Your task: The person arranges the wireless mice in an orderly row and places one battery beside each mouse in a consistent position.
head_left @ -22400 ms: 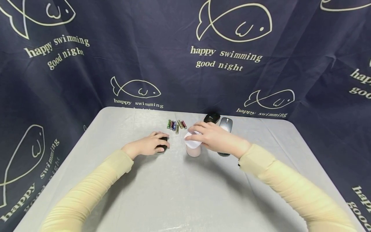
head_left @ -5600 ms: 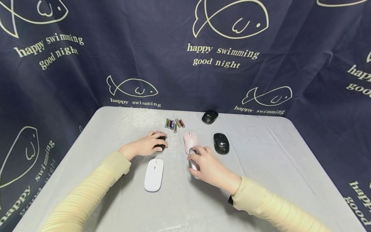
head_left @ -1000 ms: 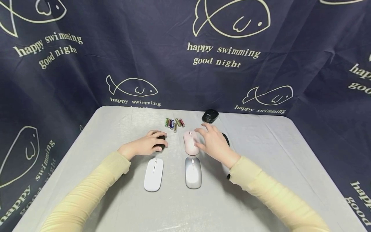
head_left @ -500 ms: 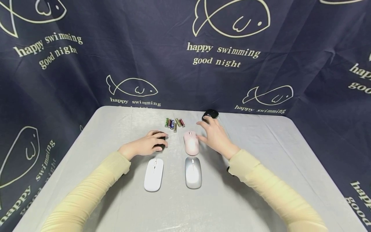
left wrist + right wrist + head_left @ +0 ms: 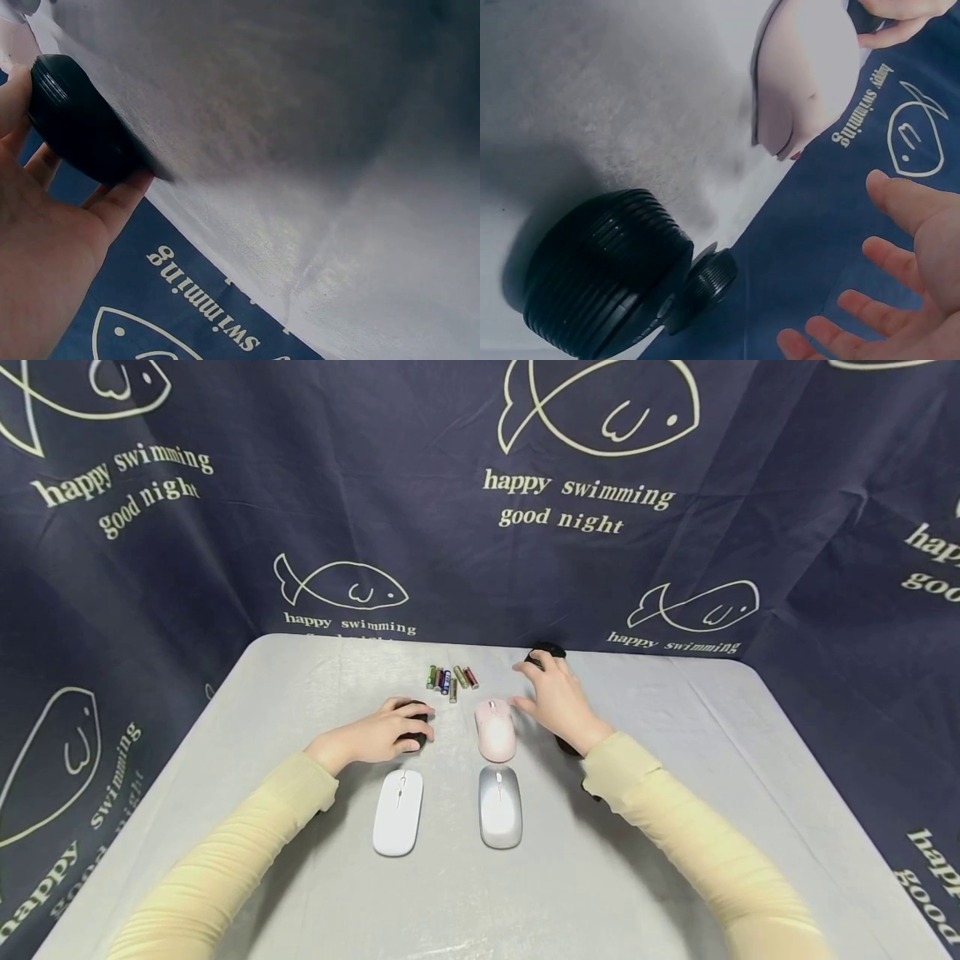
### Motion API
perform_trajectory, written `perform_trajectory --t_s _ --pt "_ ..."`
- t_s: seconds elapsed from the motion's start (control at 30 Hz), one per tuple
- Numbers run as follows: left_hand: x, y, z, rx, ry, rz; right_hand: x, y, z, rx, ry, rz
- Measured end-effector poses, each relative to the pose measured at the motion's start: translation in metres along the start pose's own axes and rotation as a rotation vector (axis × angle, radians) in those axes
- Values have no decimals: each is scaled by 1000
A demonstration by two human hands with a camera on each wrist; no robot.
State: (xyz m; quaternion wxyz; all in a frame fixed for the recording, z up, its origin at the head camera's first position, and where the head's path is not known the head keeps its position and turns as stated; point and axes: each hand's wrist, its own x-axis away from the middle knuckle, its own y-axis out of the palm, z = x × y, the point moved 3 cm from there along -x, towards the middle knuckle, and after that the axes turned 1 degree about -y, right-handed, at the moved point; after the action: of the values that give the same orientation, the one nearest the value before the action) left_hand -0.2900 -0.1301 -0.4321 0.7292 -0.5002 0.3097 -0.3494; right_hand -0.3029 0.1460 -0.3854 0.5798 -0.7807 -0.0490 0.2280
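"Near the desk's (image 5: 337,664) far edge, is that black mouse (image 5: 553,648) held?"
"No: the right hand (image 5: 558,700) is spread, empty. Pinch the mouse's sides, clearing the pink mouse (image 5: 496,733)."
"And the left hand (image 5: 382,732)?"
"Gripping another black mouse (image 5: 82,124)."

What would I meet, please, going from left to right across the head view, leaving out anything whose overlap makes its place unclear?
White mouse, batteries, pink mouse, right hand.
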Motion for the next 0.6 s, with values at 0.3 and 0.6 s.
perform_trajectory --t_s 0.3,0.6 --pt "0 0 1 6 -24 -12 -12 10 11 19 54 -30" --pt "-1 1 -3 17 -32 -21 -26 16 24 37 137 -73"
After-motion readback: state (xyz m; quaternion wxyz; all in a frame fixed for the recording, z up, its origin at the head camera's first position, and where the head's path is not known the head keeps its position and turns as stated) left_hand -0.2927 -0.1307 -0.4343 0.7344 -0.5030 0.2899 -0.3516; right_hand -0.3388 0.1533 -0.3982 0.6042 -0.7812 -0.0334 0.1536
